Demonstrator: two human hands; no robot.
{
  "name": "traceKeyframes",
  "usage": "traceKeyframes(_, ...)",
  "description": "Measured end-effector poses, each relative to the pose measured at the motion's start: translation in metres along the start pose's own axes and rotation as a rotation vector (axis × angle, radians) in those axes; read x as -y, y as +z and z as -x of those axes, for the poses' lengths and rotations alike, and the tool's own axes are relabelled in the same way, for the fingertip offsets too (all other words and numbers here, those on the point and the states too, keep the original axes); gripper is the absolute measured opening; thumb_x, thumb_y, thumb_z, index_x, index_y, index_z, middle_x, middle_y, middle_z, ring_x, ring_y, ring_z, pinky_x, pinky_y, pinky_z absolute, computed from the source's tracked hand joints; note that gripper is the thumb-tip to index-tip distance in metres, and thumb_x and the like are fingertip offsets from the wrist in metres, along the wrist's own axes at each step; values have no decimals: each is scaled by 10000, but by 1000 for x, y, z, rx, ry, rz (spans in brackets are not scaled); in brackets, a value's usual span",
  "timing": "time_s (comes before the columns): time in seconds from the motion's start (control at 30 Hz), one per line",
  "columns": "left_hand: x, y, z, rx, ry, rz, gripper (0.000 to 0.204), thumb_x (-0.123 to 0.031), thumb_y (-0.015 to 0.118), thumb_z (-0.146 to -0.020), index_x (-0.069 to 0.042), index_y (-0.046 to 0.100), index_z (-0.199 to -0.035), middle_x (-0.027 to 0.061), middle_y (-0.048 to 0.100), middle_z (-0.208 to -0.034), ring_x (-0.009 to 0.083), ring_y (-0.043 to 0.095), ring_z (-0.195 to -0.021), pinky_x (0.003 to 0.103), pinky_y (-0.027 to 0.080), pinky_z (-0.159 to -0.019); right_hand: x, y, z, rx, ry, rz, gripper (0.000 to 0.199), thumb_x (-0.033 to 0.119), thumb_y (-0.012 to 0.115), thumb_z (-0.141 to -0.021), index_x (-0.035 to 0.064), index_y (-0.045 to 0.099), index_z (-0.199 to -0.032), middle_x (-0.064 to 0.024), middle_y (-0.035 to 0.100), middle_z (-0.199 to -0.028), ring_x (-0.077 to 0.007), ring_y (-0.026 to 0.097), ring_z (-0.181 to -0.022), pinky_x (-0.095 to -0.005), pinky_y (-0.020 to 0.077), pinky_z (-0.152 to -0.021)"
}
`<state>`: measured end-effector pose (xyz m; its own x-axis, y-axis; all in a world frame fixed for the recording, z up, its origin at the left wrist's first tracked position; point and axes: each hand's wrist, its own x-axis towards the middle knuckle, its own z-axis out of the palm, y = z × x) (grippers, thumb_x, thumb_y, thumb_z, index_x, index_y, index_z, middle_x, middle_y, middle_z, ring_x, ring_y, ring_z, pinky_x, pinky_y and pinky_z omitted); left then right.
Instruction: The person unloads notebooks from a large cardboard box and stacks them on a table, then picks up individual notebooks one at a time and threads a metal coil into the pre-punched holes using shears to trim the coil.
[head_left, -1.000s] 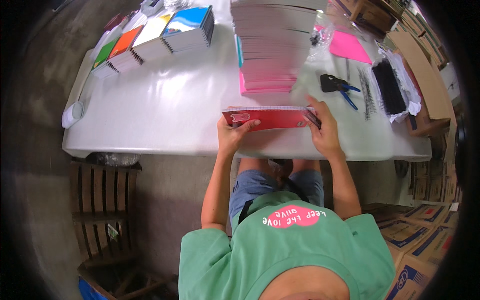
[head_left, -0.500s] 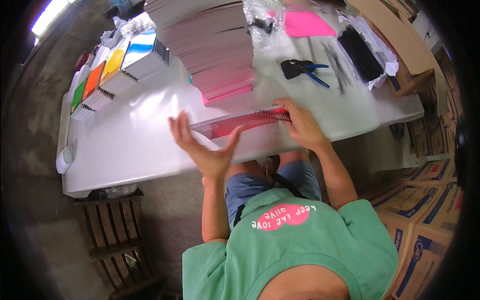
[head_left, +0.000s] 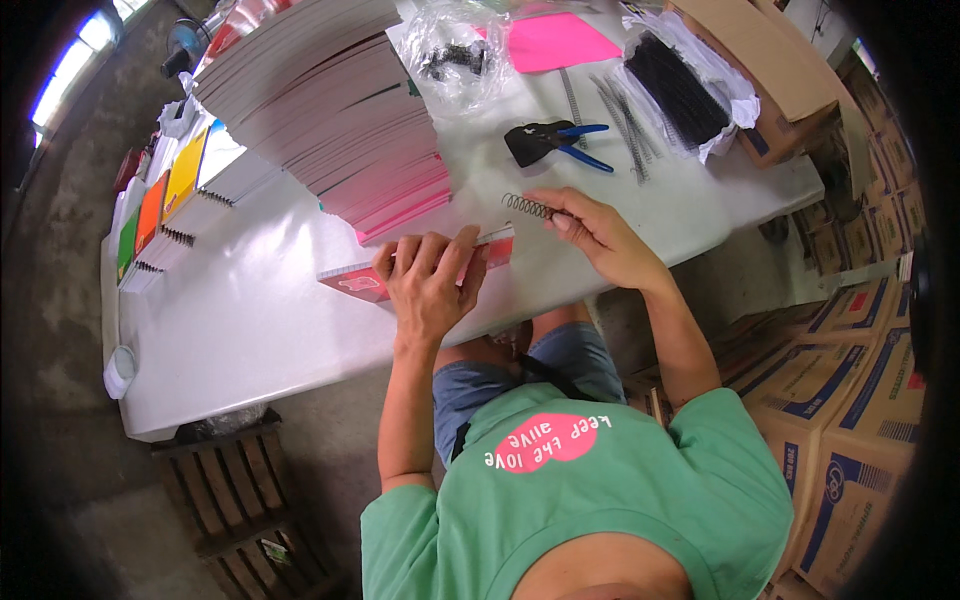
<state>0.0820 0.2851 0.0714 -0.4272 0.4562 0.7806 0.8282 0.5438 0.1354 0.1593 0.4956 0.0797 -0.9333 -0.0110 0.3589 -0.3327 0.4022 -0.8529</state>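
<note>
My left hand [head_left: 432, 280] grips a red-covered notebook [head_left: 356, 284] from above, fingers over its far side and thumb on the near side. The notebook stands on its edge near the front of the table. In my right hand [head_left: 597, 235] a dark wire binding coil [head_left: 525, 205] is pinched between thumb and fingers. Its free end points left, just above and beyond the notebook's right end. Whether the coil touches the notebook I cannot tell. Beyond the notebook rises a tall stack of unbound page blocks [head_left: 330, 120] with pink sheets at the bottom.
Blue-handled pliers [head_left: 560, 142] lie beyond my right hand, with several loose coils [head_left: 628, 125] and a paper-lined box of black coils [head_left: 675, 85] farther right. Bound notebooks [head_left: 165, 215] are stacked at the left. Cartons [head_left: 850, 430] stand right of the table [head_left: 230, 340].
My left hand has gone from spread fingers to gripping the notebook. My right hand has moved off the notebook's right end with the coil. The whole view has shifted too.
</note>
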Motion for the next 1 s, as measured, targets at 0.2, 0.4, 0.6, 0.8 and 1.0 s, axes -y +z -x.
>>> traceKeyframes(0.2,3,4,7,-36,-17,22,296,-243,753,-606,-199,695,-893,-53,529,-668,128,483,-679,298,299,-752,23,-9,-9,25,214,82,263,130,554,-890,98,611,-1145,-85,594,-943,-174,531,-861,-295,414,-754)
traceKeyframes(0.4,1,5,7,-80,-17,44,310,-259,764,-583,-208,702,-882,-64,527,-647,123,480,-664,293,301,-738,8,-3,-15,-60,15,204,162,168,595,-860,111,670,-992,-41,609,-904,-205,542,-886,-313,381,-805)
traceKeyframes(0.6,0,2,6,-69,-38,36,312,-258,769,-581,-214,705,-883,-56,519,-642,121,476,-658,293,303,-732,21,-2,-23,150,-109,417,163,101,576,-849,85,656,-991,-49,614,-900,-209,564,-853,-329,409,-757)
traceKeyframes(0.8,0,0,5,-56,-32,57,297,-262,769,-595,-216,705,-882,-53,513,-637,122,479,-659,293,303,-731,15,-9,-27,253,-122,157,186,68,537,-858,60,630,-1019,-86,623,-865,-230,590,-756,-334,441,-672)
traceKeyframes(1.0,-1,-3,4,-33,-47,62,282,-264,765,-592,-215,703,-863,-49,501,-625,129,481,-659,302,304,-734,19,-12,-26,413,146,86,226,91,568,-852,56,608,-1072,-114,605,-804,-198,574,-713,-312,443,-616)
